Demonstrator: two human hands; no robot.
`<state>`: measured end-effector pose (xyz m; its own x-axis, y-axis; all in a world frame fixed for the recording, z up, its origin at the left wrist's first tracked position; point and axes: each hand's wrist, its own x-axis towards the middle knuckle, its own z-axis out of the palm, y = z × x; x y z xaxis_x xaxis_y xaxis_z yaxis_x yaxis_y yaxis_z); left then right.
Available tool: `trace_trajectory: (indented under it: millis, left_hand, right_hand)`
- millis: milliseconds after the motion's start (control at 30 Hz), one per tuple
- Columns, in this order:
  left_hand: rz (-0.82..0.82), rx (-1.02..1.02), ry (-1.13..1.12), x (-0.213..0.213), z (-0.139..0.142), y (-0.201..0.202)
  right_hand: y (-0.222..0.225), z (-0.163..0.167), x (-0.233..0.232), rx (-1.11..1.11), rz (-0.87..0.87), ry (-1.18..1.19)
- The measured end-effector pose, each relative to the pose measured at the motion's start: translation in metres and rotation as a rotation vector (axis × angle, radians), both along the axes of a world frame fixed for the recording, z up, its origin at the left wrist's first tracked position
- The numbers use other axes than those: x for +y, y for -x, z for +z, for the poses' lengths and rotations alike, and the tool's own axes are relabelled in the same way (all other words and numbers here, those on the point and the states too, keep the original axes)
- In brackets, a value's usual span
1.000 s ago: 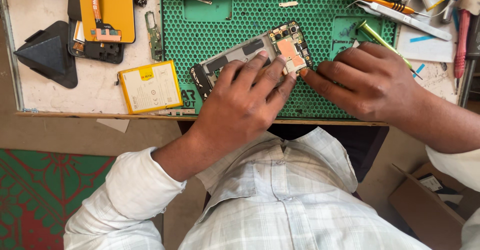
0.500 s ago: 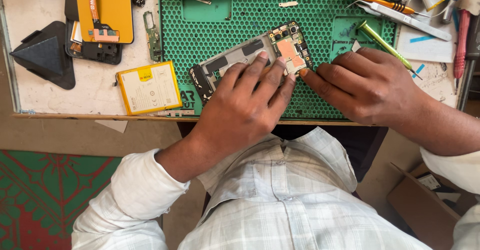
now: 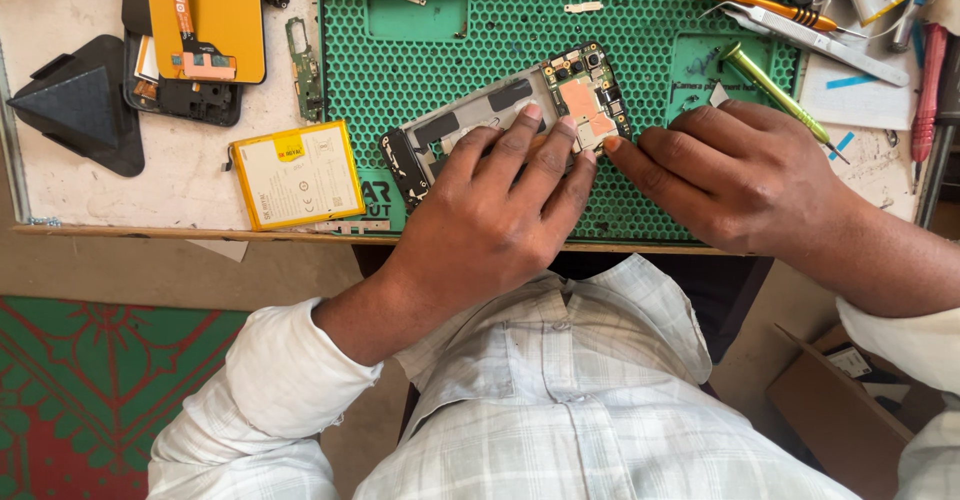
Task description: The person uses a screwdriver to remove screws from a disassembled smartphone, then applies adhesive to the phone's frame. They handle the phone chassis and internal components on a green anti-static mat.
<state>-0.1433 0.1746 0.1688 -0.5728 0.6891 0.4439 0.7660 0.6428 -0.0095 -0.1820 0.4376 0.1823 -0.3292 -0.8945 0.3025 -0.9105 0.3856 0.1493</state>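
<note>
**Two hands on phone**

Going L to R we see a black wedge [image 3: 75, 115] and a yellow battery [image 3: 297, 174] on the bench, then the green mat [image 3: 450, 50]. Opened phone [image 3: 505, 120] lies tilted on the mat. Our left hand [image 3: 500, 215] lies flat on it, fingers spread, pressing, not gripping. Right hand [image 3: 745, 175] w/ fingers curled, tips touching phone's right edge by the board; can't tell if pinching anything. Green screwdriver [image 3: 775, 85] just beyond.
</note>
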Motion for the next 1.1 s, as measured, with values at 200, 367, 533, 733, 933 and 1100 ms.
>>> trace_trajectory:
  millis: [200, 367, 533, 733, 933, 1100]
  left_hand:
    - [0.020, 0.005, 0.021, 0.002, 0.000, 0.000]
    - [0.029, 0.010, 0.011, 0.004, 0.000, -0.001]
    - [0.022, 0.019, 0.033, 0.005, 0.000, -0.001]
    - [0.008, -0.021, -0.003, 0.000, 0.003, -0.005]
    - [-0.007, -0.071, -0.037, -0.002, 0.011, -0.012]
    - [-0.005, -0.114, -0.082, -0.003, 0.022, -0.015]
  right_hand:
    - [-0.001, 0.000, 0.000, -0.012, 0.007, 0.006]
    - [0.001, 0.000, -0.002, -0.023, 0.014, -0.001]
    - [0.001, -0.002, -0.006, -0.069, -0.012, 0.151]
    - [-0.004, 0.003, -0.005, -0.172, -0.039, 0.192]
    - [-0.009, 0.011, -0.007, -0.166, 0.003, 0.152]
    - [-0.013, 0.007, -0.004, -0.155, 0.052, 0.173]
